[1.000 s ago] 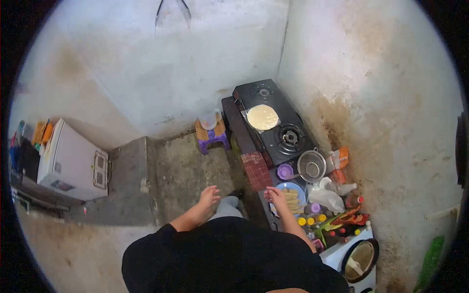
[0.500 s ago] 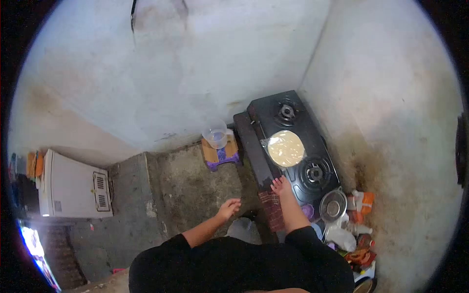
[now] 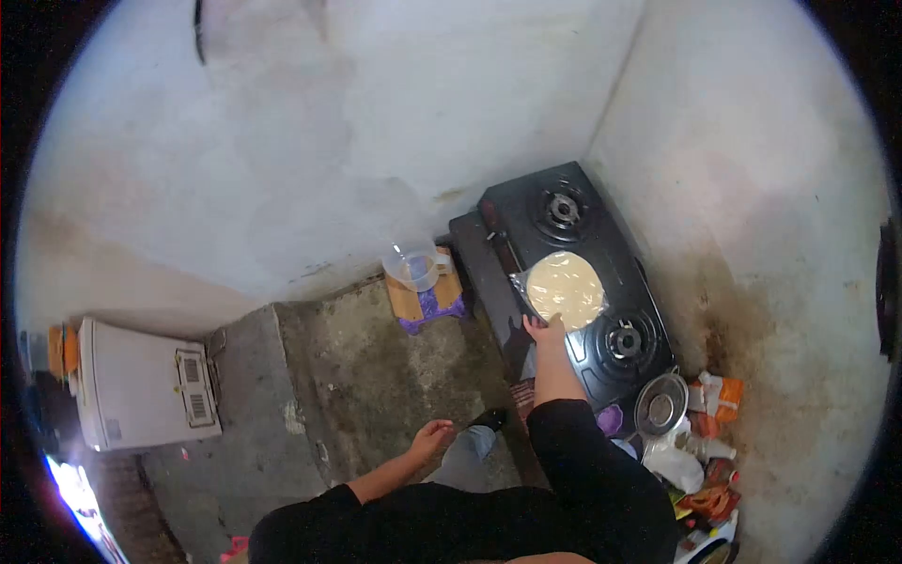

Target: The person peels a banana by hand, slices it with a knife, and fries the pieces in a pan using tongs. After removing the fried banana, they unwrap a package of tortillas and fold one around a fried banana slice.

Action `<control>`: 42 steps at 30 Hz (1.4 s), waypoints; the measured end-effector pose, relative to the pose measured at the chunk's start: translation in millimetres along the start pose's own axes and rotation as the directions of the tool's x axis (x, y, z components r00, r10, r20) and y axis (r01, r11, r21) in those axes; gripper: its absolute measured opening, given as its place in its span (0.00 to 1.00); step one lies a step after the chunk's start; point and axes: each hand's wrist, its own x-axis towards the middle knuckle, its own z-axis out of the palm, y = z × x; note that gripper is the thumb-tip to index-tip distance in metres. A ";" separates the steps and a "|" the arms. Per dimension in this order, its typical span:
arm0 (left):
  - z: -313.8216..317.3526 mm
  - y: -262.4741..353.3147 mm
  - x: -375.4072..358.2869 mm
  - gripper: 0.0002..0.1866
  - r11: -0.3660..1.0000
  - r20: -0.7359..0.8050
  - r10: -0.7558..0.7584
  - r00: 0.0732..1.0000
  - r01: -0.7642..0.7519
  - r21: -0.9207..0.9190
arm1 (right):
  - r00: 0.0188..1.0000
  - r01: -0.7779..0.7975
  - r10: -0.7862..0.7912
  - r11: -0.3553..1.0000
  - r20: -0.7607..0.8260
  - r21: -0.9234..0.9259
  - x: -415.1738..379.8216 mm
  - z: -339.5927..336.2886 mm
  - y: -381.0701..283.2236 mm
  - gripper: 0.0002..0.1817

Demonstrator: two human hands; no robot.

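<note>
A clear plastic pack of round, pale flatbread [image 3: 567, 287] lies on the black gas stove [image 3: 536, 244], between its two burners. My right hand [image 3: 545, 329] is at the pack's near edge, with the thumb on top and the fingers closed around the rim. Over the floor, my left hand [image 3: 432, 438] hangs in front of my body, its fingers loosely bent and nothing in them.
On the left, a transparent measuring jug [image 3: 413, 268] stands on a small purple stool [image 3: 432, 305] with cardboard on top. A metal strainer [image 3: 661, 404], a purple bowl [image 3: 610, 419] and several packets and bottles crowd the stove's right end. A white appliance [image 3: 141, 385] stands far left.
My right hand has reached forward from the stove's front edge to the flatbread pack and taken hold of its rim. My left hand has dropped slightly lower. The view has shifted a little.
</note>
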 end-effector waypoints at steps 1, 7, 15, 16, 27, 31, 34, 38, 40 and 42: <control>1.1 0.8 5.6 0.13 1.000 -0.005 -0.020 1.000 0.020 0.005 | 0.984 0.060 -0.060 0.998 -0.165 -0.002 -28.4 18.3 -1.6 0.24; 28.4 38.2 19.9 0.15 0.997 0.101 -0.060 0.993 0.055 0.056 | 0.828 0.554 -0.530 0.824 0.181 -0.121 -112.6 11.0 -19.6 0.18; 113.9 96.7 -10.2 0.29 0.994 0.384 -0.056 0.921 0.088 -0.066 | 0.570 0.732 -0.683 0.169 0.457 -0.660 -294.5 -93.5 -49.2 0.15; 130.1 102.9 -25.0 0.31 0.989 0.439 -0.114 0.891 0.143 -0.034 | 0.565 0.722 -0.653 0.096 0.504 -0.685 -352.6 -98.7 -49.4 0.16; 282.8 -88.3 -281.3 0.35 0.709 0.806 -0.536 -0.251 0.384 0.591 | 0.008 0.475 -0.392 -0.808 0.920 -0.348 -694.5 -391.3 -3.2 0.09; 309.7 -185.4 -404.6 0.33 0.474 0.597 -0.608 -0.523 0.365 0.802 | 0.068 0.337 -0.630 -0.716 0.774 -0.612 -796.1 -477.9 52.2 0.12; 313.6 -243.6 -485.0 0.32 0.295 0.392 -0.647 -0.654 0.260 0.920 | -0.058 0.159 -0.817 -0.575 0.573 -0.803 -863.8 -532.3 98.7 0.14; 317.0 -303.9 -554.4 0.30 0.127 0.177 -0.662 -0.728 0.125 0.984 | -0.400 -0.073 -0.897 -0.173 0.187 -0.982 -927.5 -584.1 141.5 0.15; 316.6 -331.4 -582.5 0.29 0.064 0.116 -0.691 -0.714 0.099 0.993 | -0.567 -0.067 -0.824 0.025 0.018 -0.997 -952.4 -611.7 152.5 0.15; 317.7 -356.9 -603.0 0.28 0.024 0.090 -0.755 -0.650 0.110 0.994 | -0.582 -0.049 -0.807 0.155 -0.098 -0.987 -974.1 -635.3 159.8 0.17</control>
